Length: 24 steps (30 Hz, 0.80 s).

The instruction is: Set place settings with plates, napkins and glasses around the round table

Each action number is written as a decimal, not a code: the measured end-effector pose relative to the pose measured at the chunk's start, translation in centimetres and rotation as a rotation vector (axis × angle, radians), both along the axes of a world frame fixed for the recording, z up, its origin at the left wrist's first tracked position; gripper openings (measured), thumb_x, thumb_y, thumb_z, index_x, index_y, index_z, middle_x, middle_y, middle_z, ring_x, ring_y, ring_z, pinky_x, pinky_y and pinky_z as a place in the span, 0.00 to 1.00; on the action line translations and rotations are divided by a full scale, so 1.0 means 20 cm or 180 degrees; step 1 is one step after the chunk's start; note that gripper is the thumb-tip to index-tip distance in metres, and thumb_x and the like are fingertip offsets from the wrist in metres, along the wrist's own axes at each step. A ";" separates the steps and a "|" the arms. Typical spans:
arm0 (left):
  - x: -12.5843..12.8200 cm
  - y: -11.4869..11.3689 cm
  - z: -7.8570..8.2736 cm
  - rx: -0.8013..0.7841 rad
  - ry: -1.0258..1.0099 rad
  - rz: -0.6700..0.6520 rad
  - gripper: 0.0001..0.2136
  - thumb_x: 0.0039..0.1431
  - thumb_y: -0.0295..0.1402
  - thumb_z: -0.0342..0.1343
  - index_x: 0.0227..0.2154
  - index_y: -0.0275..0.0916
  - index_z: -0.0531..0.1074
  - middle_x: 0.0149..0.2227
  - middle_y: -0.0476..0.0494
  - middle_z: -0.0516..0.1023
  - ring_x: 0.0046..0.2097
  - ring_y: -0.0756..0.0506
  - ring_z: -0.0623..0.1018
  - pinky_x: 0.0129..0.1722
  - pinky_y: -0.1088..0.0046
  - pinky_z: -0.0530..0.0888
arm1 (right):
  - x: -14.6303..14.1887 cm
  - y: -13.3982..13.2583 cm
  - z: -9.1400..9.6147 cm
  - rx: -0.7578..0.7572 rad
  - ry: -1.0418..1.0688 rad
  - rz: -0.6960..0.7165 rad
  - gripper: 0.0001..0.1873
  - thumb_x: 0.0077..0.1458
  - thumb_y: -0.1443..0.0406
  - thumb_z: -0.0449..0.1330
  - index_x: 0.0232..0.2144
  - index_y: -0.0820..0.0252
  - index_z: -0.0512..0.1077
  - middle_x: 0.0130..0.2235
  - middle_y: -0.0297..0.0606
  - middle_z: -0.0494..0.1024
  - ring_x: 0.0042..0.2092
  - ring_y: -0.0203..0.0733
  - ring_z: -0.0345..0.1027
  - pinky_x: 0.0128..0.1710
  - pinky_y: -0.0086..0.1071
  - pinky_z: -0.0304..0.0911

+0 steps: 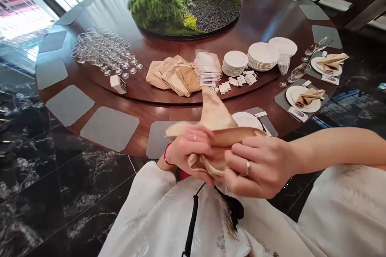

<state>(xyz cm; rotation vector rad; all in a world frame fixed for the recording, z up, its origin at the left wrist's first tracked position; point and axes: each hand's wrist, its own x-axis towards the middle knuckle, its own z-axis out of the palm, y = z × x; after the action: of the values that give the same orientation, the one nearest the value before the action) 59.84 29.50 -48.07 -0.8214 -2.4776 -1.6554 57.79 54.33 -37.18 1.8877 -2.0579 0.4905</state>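
Observation:
A beige cloth napkin (215, 118), partly folded with one corner pointing up, is held in front of my chest by both hands. My left hand (188, 150) is closed on its left side, fingers curled round the folds. My right hand (259, 166), with a ring on one finger, pinches the right and lower folds. Just beyond the napkin, a white plate (247, 120) sits on a grey placemat (158, 138) at the near edge of the round wooden table (268, 16).
The turntable holds a pile of beige napkins (175, 74), packets (208, 66), stacks of white plates (262, 56), small white rests (238, 81) and several glasses (102, 50). Two set places with folded napkins (307, 97) lie at right. A miniature garden centrepiece (183, 2) stands mid-table. The floor is black marble (60, 192).

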 end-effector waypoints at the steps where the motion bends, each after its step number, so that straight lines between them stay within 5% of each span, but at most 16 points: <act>1: 0.06 0.02 0.06 -0.0106 -0.0313 -0.0720 0.33 0.43 0.67 0.62 0.33 0.39 0.77 0.30 0.41 0.77 0.39 0.41 0.79 0.41 0.68 0.77 | 0.07 0.03 -0.01 -0.0136 0.0122 0.0016 0.06 0.61 0.55 0.61 0.39 0.44 0.74 0.27 0.30 0.74 0.26 0.34 0.63 0.25 0.31 0.57; 3: 0.16 0.08 0.16 -0.0094 -0.1019 -0.1685 0.34 0.41 0.67 0.64 0.34 0.36 0.77 0.29 0.41 0.76 0.36 0.43 0.78 0.37 0.71 0.76 | 0.16 0.08 -0.01 -0.0274 0.0326 -0.0116 0.05 0.61 0.57 0.62 0.40 0.45 0.74 0.27 0.31 0.73 0.26 0.34 0.63 0.24 0.31 0.55; 5: 0.25 0.15 0.19 0.0169 -0.1578 -0.1654 0.34 0.51 0.64 0.60 0.40 0.33 0.77 0.33 0.40 0.78 0.38 0.43 0.78 0.37 0.72 0.76 | 0.25 0.12 -0.03 -0.0279 0.0424 -0.0347 0.07 0.61 0.58 0.64 0.42 0.46 0.75 0.27 0.31 0.73 0.26 0.33 0.63 0.24 0.32 0.55; 8: 0.40 0.30 0.07 0.0518 -0.2058 -0.0967 0.24 0.65 0.51 0.54 0.45 0.32 0.75 0.35 0.41 0.79 0.40 0.44 0.79 0.40 0.71 0.77 | 0.40 0.15 -0.12 -0.0328 0.0452 -0.0529 0.08 0.61 0.59 0.64 0.44 0.48 0.76 0.30 0.32 0.76 0.28 0.34 0.65 0.25 0.33 0.55; 10: 0.51 0.38 -0.06 0.0507 -0.2267 -0.0649 0.16 0.66 0.43 0.56 0.41 0.33 0.77 0.32 0.43 0.78 0.38 0.44 0.79 0.38 0.69 0.77 | 0.52 0.16 -0.20 -0.0386 0.0400 -0.0456 0.08 0.62 0.60 0.63 0.44 0.48 0.76 0.32 0.34 0.78 0.29 0.35 0.67 0.26 0.32 0.55; 13: 0.65 0.43 -0.16 0.0325 -0.2486 -0.0846 0.11 0.60 0.39 0.63 0.33 0.33 0.78 0.28 0.47 0.76 0.35 0.45 0.78 0.33 0.70 0.76 | 0.68 0.16 -0.29 -0.0198 -0.0032 -0.0458 0.09 0.63 0.61 0.61 0.46 0.48 0.77 0.34 0.36 0.79 0.29 0.36 0.68 0.27 0.31 0.58; 16: 0.73 0.35 -0.09 0.0249 -0.2232 -0.1303 0.18 0.58 0.46 0.64 0.32 0.32 0.76 0.26 0.49 0.73 0.30 0.50 0.73 0.32 0.74 0.73 | 0.76 0.17 -0.36 0.0171 -0.0814 -0.0907 0.12 0.64 0.55 0.58 0.46 0.48 0.77 0.32 0.37 0.79 0.27 0.39 0.69 0.25 0.31 0.58; 20: 0.75 0.16 0.08 -0.0131 -0.1160 -0.1140 0.27 0.57 0.60 0.58 0.25 0.37 0.70 0.23 0.49 0.68 0.29 0.50 0.68 0.35 0.74 0.70 | 0.78 0.19 -0.45 0.0705 -0.1976 -0.1463 0.17 0.61 0.46 0.57 0.34 0.48 0.76 0.24 0.34 0.75 0.24 0.40 0.65 0.23 0.32 0.54; 24: 0.77 -0.08 0.10 -0.0669 -0.0835 -0.1308 0.29 0.54 0.66 0.53 0.25 0.40 0.69 0.22 0.49 0.67 0.26 0.50 0.68 0.32 0.76 0.69 | 0.77 0.21 -0.47 0.1061 -0.2786 -0.1638 0.27 0.56 0.40 0.59 0.22 0.55 0.70 0.19 0.31 0.67 0.23 0.36 0.58 0.24 0.30 0.50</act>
<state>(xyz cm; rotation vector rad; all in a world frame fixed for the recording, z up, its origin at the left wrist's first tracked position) 75.24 27.86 -46.12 -1.2902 -2.8503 -1.7327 73.28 58.56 -46.60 1.2721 -3.2229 1.0017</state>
